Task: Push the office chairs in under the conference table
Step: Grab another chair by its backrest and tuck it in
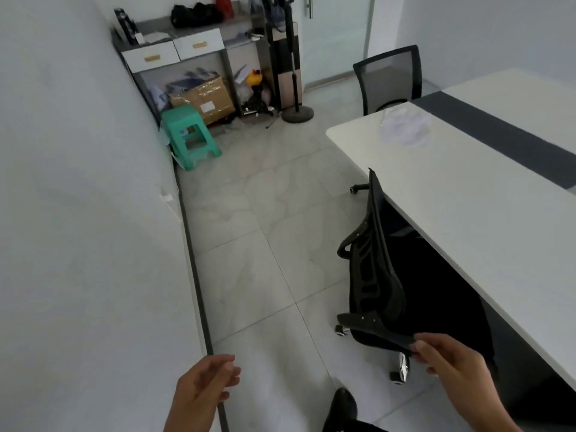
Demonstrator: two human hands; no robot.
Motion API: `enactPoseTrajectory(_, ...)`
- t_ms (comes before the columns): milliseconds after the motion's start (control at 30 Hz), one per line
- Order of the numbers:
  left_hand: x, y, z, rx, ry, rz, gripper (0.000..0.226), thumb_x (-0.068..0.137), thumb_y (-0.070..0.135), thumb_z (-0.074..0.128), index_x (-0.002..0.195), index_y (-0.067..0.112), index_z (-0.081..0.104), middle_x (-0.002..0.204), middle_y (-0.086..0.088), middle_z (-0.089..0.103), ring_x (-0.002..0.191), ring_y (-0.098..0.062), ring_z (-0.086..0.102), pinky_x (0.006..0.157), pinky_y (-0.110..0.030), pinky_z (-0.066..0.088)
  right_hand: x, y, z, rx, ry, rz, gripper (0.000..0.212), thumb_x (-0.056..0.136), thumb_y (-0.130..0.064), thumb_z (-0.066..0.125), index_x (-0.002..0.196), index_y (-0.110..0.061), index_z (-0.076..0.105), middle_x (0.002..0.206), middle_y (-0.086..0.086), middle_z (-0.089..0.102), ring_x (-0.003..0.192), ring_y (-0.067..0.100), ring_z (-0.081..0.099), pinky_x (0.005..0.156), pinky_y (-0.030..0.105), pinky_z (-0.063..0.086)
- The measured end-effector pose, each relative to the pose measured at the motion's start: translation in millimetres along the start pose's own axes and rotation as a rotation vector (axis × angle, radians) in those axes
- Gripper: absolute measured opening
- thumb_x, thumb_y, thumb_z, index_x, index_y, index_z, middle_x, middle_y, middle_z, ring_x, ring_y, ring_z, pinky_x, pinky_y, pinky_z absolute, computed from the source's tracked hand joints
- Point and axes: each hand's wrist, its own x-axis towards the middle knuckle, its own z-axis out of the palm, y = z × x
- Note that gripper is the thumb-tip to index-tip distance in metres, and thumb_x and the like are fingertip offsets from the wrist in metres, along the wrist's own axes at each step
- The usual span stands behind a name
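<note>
Firstly, green stool (190, 137): stands against the left wall, well apart from the work; no obstruction to the aisle.
Left grip (202, 391): free, fingers loosely curled, holding nothing; it hangs over the floor near the wall's skirting.
Near chair (377, 275): black, backrest seen edge-on along the long side of the tabletop, seat dark beneath the overhang, casters showing on the tiles outside the edge. Judged largely tucked in; squareness uncertain.
Far chair (388, 77): mesh back upright at the end of the tabletop, seat hidden behind it; how far in cannot be told.
Right grip (452, 366): closed on the nearest top corner of the Near chair's backrest, thumb over the rim.
Tabletop (452, 213): white with a dark strip; crumpled clear plastic lies toward its far end.
Step in hand: seating the Near chair, by my reading.
Recommended method: push level and straight toward the tabletop. A one-corner push will likely swivel the seat, so the Left grip should take the opposite corner. Roll slowly and stop as the backrest meets the edge.
Hazard: fingers caught between backrest and edge.
</note>
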Motion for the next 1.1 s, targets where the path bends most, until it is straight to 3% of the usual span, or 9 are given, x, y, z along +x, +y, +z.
enactPoseTrajectory(233, 109.4, 63.0, 15.6, -0.016, -0.027, 0.049, 0.013, 0.089, 0.004, 0.055, 0.091, 0.007, 0.068, 0.076, -0.008, 0.075, 0.079, -0.029, 0.07, 0.068, -0.038, 0.053, 112.6, -81.0, 29.1, -0.038, 0.009, -0.071, 0.01, 0.087, -0.015, 0.065, 0.094, -0.02, 0.071, 0.081, -0.002, 0.076, 0.077, 0.007, 0.072, 0.072, 0.031, 0.057)
enactPoseTrajectory(400, 196.5, 93.5, 37.8, 0.015, -0.164, -0.034, 0.012, 0.089, 0.001, 0.055, 0.089, 0.003, 0.067, 0.07, -0.007, 0.075, 0.08, -0.034, 0.067, 0.075, -0.042, 0.049, 169.2, -97.9, 45.7, -0.107, 0.244, -0.01, 0.013, 0.086, -0.021, 0.068, 0.098, -0.021, 0.072, 0.088, -0.008, 0.073, 0.086, 0.01, 0.069, 0.075, 0.027, 0.056)
enactPoseTrajectory(500, 256.5, 123.5, 43.9, 0.076, -0.259, 0.02, 0.013, 0.089, 0.001, 0.055, 0.087, 0.004, 0.068, 0.071, -0.008, 0.075, 0.079, -0.033, 0.067, 0.07, -0.038, 0.049, 198.3, -106.0, 61.8, -0.142, 0.386, 0.066, 0.025, 0.086, -0.029, 0.066, 0.111, -0.024, 0.067, 0.102, -0.01, 0.07, 0.096, 0.012, 0.065, 0.085, 0.035, 0.052)
enactPoseTrajectory(633, 340.6, 176.3, 47.3, 0.166, -0.402, 0.124, 0.012, 0.087, 0.003, 0.058, 0.086, 0.008, 0.069, 0.074, -0.007, 0.075, 0.078, -0.028, 0.069, 0.069, -0.037, 0.051, 240.5, -120.1, 94.7, -0.327, 0.33, 0.322, 0.059, 0.088, -0.046, 0.06, 0.14, -0.025, 0.042, 0.129, 0.0, 0.06, 0.108, 0.022, 0.061, 0.074, 0.031, 0.046)
enactPoseTrajectory(700, 377.5, 202.9, 50.1, 0.228, -0.498, 0.175, 0.011, 0.087, 0.005, 0.06, 0.086, 0.01, 0.069, 0.077, -0.005, 0.076, 0.079, -0.026, 0.07, 0.07, -0.036, 0.051, 255.2, -125.3, 111.1, -0.497, 0.227, 0.449, 0.06, 0.089, -0.05, 0.054, 0.141, -0.027, 0.037, 0.116, 0.001, 0.064, 0.089, 0.02, 0.061, 0.062, 0.028, 0.044)
enactPoseTrajectory(767, 410.3, 226.3, 57.1, 0.29, -0.592, 0.226, 0.005, 0.082, 0.016, 0.067, 0.085, 0.012, 0.069, 0.078, -0.004, 0.076, 0.079, -0.025, 0.071, 0.069, -0.035, 0.051, 262.0, -128.4, 122.1, -0.629, 0.225, 0.461, 0.043, 0.092, -0.046, 0.048, 0.131, -0.029, 0.046, 0.095, -0.002, 0.063, 0.08, 0.02, 0.061, 0.06, 0.03, 0.046)
enactPoseTrajectory(900, 449.1, 252.3, 82.2, 0.463, -0.725, 0.334, 0.043, 0.057, 0.051, 0.064, 0.085, 0.019, 0.068, 0.08, 0.0, 0.074, 0.075, -0.014, 0.07, 0.068, -0.022, 0.051, 246.9, -127.0, 138.2, -0.689, 0.287, 0.413, 0.03, 0.097, -0.041, 0.042, 0.122, -0.028, 0.051, 0.082, -0.005, 0.056, 0.072, 0.018, 0.059, 0.057, 0.029, 0.044)
enactPoseTrajectory(1000, 455.7, 250.5, 111.2, 0.555, -0.822, 0.447, 0.019, 0.069, 0.043, 0.064, 0.081, 0.029, 0.067, 0.081, -0.002, 0.072, 0.08, -0.014, 0.068, 0.072, -0.028, 0.049, 229.6, -125.4, 147.8, -0.735, 0.289, 0.377, 0.033, 0.098, -0.044, 0.04, 0.128, -0.032, 0.047, 0.084, -0.007, 0.057, 0.068, 0.012, 0.053, 0.052, 0.022, 0.036)
enactPoseTrajectory(1100, 444.9, 240.7, 147.2, 0.67, -0.963, 0.572, 0.004, 0.084, 0.029, 0.064, 0.086, 0.032, 0.064, 0.09, 0.005, 0.069, 0.088, -0.01, 0.064, 0.078, -0.027, 0.05, 209.1, -117.2, 152.1, -0.736, 0.295, 0.367, 0.034, 0.097, -0.048, 0.038, 0.128, -0.038, 0.046, 0.094, -0.008, 0.065, 0.078, 0.012, 0.06, 0.06, 0.023, 0.041)
